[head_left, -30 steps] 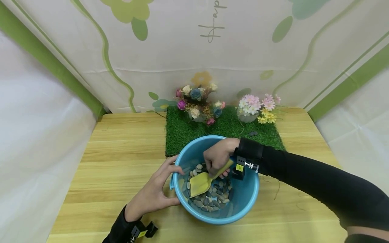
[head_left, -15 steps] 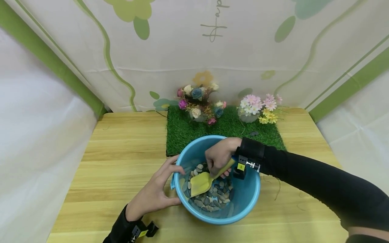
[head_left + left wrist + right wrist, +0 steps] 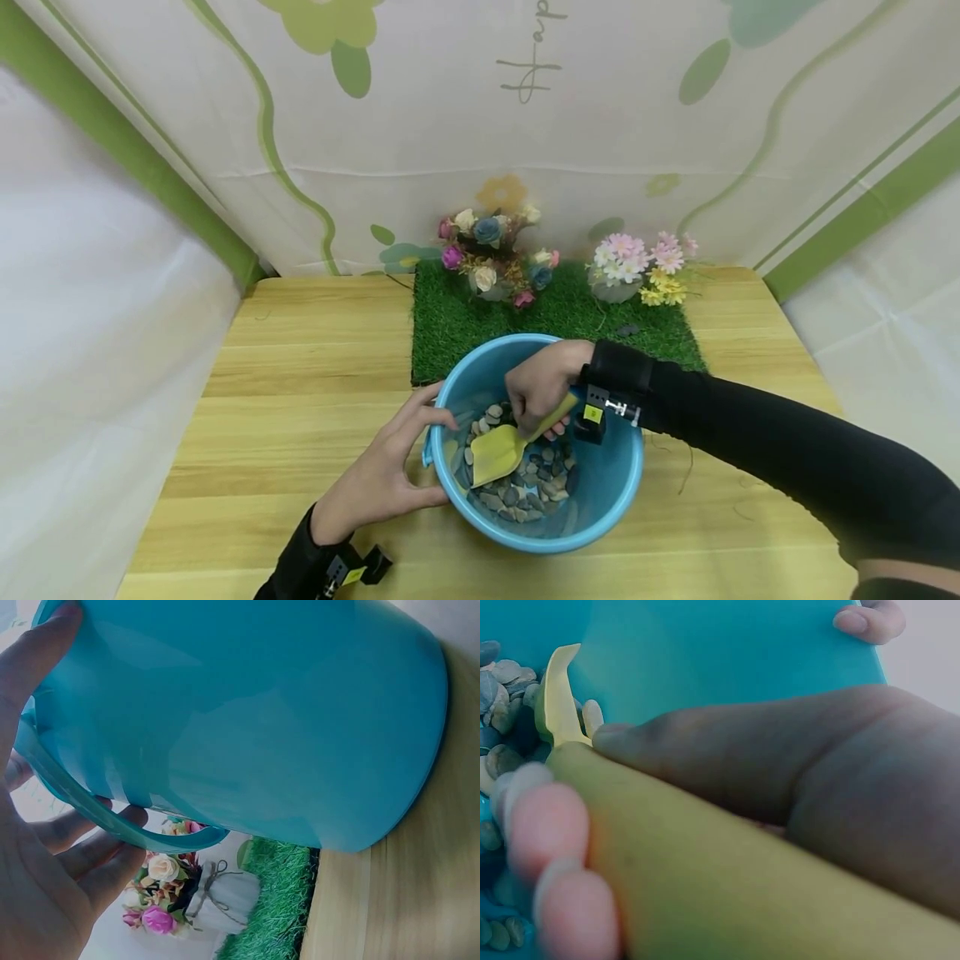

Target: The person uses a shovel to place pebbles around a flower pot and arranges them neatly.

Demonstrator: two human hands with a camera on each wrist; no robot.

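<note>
While aslant, yellow scoop [image 3: 497,455] blade-left.

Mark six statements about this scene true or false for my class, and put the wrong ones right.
1. The right hand holds a yellow shovel. True.
2. Both hands grip the shovel. False: the left hand holds the bucket instead.
3. The bucket is red. False: it is blue.
4. Stones lie inside the bucket. True.
5. The flower pots stand on a grass mat. True.
6. The shovel's scoop is outside the bucket. False: it is inside, with stones around it.
</note>
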